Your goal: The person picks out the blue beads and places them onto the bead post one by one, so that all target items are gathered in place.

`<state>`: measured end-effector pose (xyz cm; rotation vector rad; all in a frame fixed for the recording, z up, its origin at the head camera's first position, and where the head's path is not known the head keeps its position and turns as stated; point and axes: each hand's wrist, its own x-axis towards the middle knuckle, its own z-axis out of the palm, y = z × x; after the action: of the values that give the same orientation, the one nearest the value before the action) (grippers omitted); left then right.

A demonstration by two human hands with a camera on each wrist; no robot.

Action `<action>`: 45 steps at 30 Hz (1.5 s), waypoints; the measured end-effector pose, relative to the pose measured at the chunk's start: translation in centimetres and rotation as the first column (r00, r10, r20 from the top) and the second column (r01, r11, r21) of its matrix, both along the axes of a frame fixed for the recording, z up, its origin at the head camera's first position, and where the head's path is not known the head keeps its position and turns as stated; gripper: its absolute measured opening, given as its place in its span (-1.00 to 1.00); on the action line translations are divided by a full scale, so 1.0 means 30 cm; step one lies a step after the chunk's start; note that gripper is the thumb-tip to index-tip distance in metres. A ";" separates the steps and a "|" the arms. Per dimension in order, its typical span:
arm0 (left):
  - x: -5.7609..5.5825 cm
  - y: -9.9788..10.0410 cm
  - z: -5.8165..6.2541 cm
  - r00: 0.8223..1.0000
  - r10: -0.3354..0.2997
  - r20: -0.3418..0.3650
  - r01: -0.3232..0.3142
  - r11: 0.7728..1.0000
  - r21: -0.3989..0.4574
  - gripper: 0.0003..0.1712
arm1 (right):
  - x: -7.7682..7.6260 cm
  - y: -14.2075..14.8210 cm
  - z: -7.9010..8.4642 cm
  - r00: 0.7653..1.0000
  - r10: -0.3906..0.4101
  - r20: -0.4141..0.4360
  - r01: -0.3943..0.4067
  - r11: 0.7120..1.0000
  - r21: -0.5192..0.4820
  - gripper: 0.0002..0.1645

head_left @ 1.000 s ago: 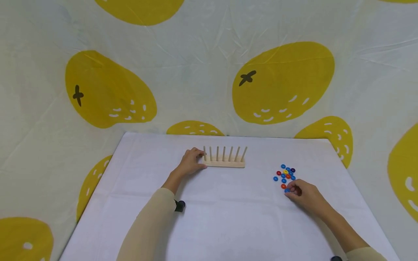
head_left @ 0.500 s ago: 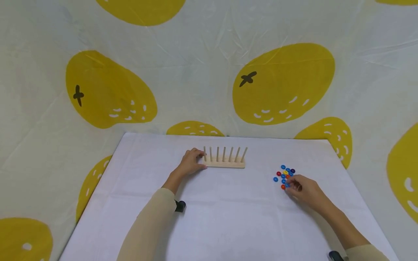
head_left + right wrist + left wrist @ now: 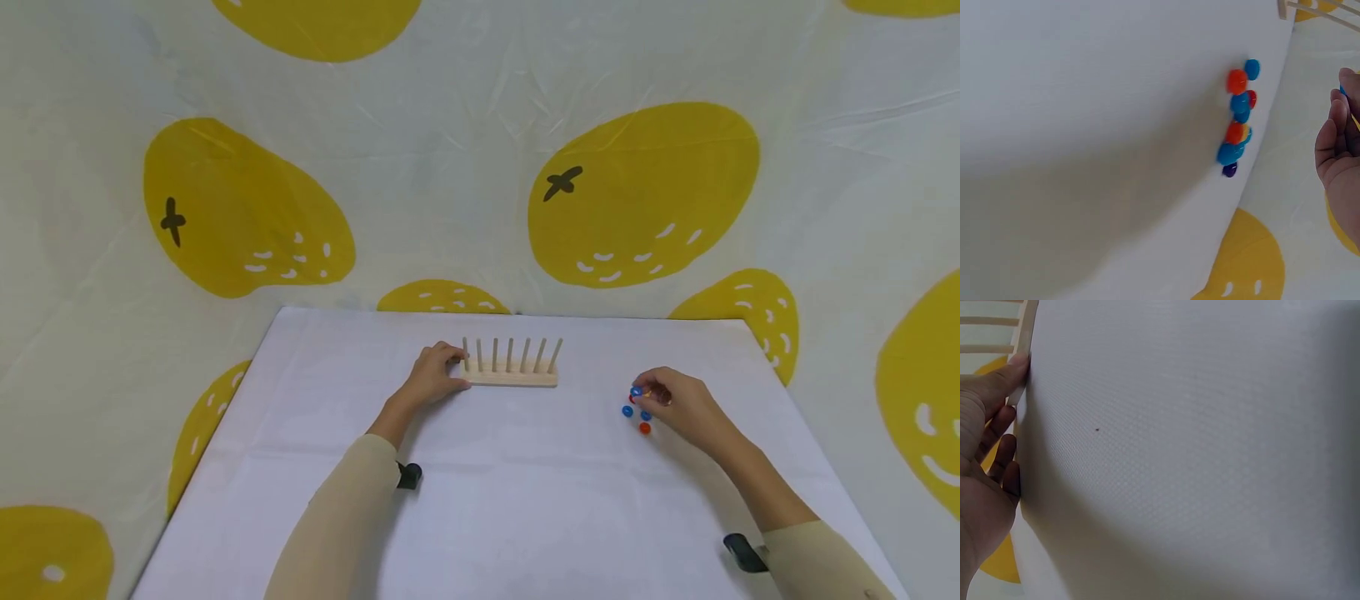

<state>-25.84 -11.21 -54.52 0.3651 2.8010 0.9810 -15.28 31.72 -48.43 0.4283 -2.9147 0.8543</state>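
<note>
My left hand (image 3: 432, 373) grips the left end of a pale wooden peg stand (image 3: 514, 379), thumb at the front of its base and fingers behind. Several thin upright pegs rise in a row from that base, all bare. In the left wrist view the thumb lies against the base's edge (image 3: 1025, 337). My right hand (image 3: 684, 403) pinches a small blue ring (image 3: 637, 391) between thumb and fingertips, raised above the other rings. That ring shows only as a sliver in the right wrist view. Beneath the hand lie loose rings, among them an orange one (image 3: 645, 428) and a blue one (image 3: 627, 411).
The right wrist view shows the cluster of blue, red, orange and yellow rings, with a dark purple ring (image 3: 1230, 170) at one end. A white cloth (image 3: 525, 500) covers the table. Behind its far edge hangs a backdrop (image 3: 465, 167) printed with yellow fruit.
My right hand has picked up the blue ring from the near side of the cluster and moved up and slightly left with it. The left hand stays on the peg stand.
</note>
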 end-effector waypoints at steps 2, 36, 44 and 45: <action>0.001 -0.002 0.003 1.000 -0.001 -0.003 0.001 1.000 0.003 -0.37 | -0.023 -0.019 0.021 1.000 0.005 0.011 -0.005 1.000 -0.005 -0.69; -0.012 -0.018 -0.012 0.999 -0.036 -0.004 0.036 0.999 0.039 -0.37 | -0.257 -0.392 0.136 0.983 0.175 -0.053 -0.180 0.975 -0.127 -0.79; -0.004 -0.016 -0.001 0.999 -0.050 -0.019 0.050 0.998 0.041 -0.35 | -0.299 -0.461 0.140 0.970 0.237 -0.054 -0.241 0.964 -0.114 -0.79; -0.003 -0.016 0.001 0.999 -0.048 -0.018 0.049 0.998 0.042 -0.35 | -0.306 -0.469 0.139 0.968 0.244 -0.054 -0.249 0.962 -0.116 -0.79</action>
<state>-25.94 -11.70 -54.50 0.4465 2.7760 1.0330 -24.46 17.64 -44.26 0.8002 -2.7921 1.0353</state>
